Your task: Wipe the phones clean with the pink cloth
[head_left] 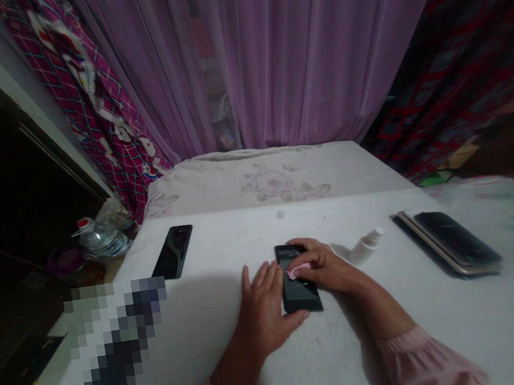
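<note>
A black phone (299, 291) lies face up on the white table (242, 360) in front of me. My left hand (264, 312) rests flat beside it, fingers stretched out and touching its left edge, thumb against its lower edge. My right hand (325, 266) lies over the phone's upper part, its fingers pinched on a small pink cloth (298, 270) pressed to the screen.
Another black phone (173, 251) lies at the left. A small white bottle (365, 246) lies on its side right of my hand. Stacked phones (450, 240) sit at the right. A water bottle (98, 237) stands off the table's left. Purple curtains hang behind.
</note>
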`<action>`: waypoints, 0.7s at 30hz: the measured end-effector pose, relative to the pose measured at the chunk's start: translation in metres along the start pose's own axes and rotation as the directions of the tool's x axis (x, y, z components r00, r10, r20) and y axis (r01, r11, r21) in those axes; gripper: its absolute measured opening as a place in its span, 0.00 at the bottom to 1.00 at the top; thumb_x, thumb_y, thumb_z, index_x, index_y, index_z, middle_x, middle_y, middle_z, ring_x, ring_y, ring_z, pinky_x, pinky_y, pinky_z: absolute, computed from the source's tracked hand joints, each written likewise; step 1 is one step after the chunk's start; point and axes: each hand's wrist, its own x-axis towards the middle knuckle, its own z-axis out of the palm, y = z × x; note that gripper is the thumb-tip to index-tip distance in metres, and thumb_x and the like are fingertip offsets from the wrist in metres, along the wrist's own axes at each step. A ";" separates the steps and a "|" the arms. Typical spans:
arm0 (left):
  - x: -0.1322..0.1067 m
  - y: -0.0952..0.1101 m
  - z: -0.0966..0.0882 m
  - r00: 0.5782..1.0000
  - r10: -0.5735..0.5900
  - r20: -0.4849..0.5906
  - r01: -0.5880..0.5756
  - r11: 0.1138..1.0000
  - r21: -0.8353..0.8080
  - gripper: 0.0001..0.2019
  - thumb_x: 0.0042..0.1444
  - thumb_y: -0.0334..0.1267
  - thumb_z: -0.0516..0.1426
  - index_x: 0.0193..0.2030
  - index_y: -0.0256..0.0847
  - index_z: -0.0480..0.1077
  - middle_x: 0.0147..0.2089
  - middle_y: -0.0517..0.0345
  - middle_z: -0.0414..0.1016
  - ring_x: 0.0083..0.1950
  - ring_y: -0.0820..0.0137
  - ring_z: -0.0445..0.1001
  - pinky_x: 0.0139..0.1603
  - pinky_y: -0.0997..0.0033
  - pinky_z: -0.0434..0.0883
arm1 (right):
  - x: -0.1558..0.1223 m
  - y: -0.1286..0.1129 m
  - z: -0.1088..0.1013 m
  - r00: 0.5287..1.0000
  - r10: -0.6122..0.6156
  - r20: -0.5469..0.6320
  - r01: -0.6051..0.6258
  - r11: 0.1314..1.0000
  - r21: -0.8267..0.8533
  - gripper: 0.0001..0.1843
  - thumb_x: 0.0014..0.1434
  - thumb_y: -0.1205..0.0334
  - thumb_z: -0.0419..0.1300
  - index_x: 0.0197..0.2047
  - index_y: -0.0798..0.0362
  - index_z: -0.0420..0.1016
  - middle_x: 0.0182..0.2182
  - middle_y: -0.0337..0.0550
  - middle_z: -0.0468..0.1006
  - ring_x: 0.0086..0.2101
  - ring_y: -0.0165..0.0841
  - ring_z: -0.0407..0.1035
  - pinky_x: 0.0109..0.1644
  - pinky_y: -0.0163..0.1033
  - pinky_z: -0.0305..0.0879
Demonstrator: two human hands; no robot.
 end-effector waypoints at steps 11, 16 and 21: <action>0.002 0.002 -0.004 1.000 0.001 0.013 -0.001 1.000 0.003 0.40 0.55 0.59 0.59 0.68 0.36 0.58 0.67 0.41 0.63 0.69 0.49 0.59 0.70 0.35 0.44 | 0.017 -0.006 0.030 0.921 0.065 -0.384 -0.138 0.976 -0.167 0.07 0.58 0.56 0.63 0.36 0.42 0.84 0.38 0.41 0.82 0.42 0.39 0.74 0.50 0.46 0.67; 0.002 0.003 -0.006 1.000 0.006 0.016 -0.006 1.000 -0.023 0.40 0.54 0.59 0.60 0.67 0.36 0.59 0.67 0.41 0.63 0.69 0.48 0.59 0.70 0.34 0.43 | 0.019 -0.009 0.030 0.902 0.057 -0.428 -0.184 0.948 -0.261 0.10 0.61 0.58 0.59 0.37 0.45 0.83 0.36 0.43 0.83 0.40 0.39 0.73 0.48 0.45 0.66; 0.002 0.002 -0.005 1.000 0.006 0.017 -0.005 0.999 -0.032 0.39 0.55 0.59 0.59 0.67 0.37 0.59 0.67 0.41 0.64 0.69 0.48 0.59 0.70 0.35 0.41 | 0.014 -0.006 0.020 0.955 0.040 -0.293 -0.095 0.979 -0.179 0.07 0.57 0.58 0.63 0.36 0.43 0.84 0.39 0.42 0.81 0.43 0.38 0.73 0.50 0.45 0.67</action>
